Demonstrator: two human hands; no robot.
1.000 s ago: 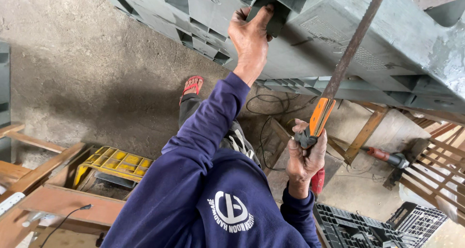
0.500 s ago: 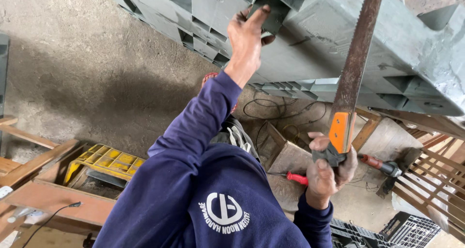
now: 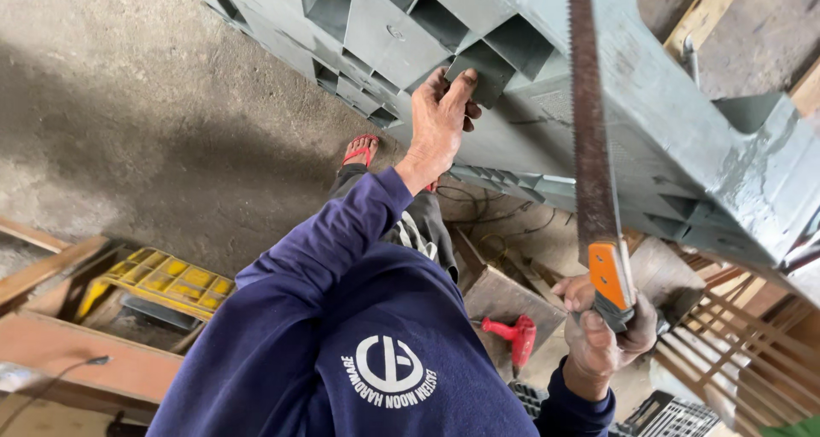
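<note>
Grip: right hand (image 3: 602, 339) wrapped tight round the orange-and-black handle of a hand saw (image 3: 589, 146), its long rust-brown toothed blade standing up across the edge of the grey-green painted structure (image 3: 683, 138); left hand (image 3: 440, 117) spread flat, fingertips hooked on a rib of the same structure. No kerf or cut line shows where blade meets paint, so sawing looks barely begun, with the cut itself still to make. Surroundings: boxy ribbed compartments, rough concrete floor (image 3: 128, 104), red power drill (image 3: 512, 334), yellow plastic tray (image 3: 166, 279), wooden planks (image 3: 51, 262), black crate (image 3: 670, 416).
</note>
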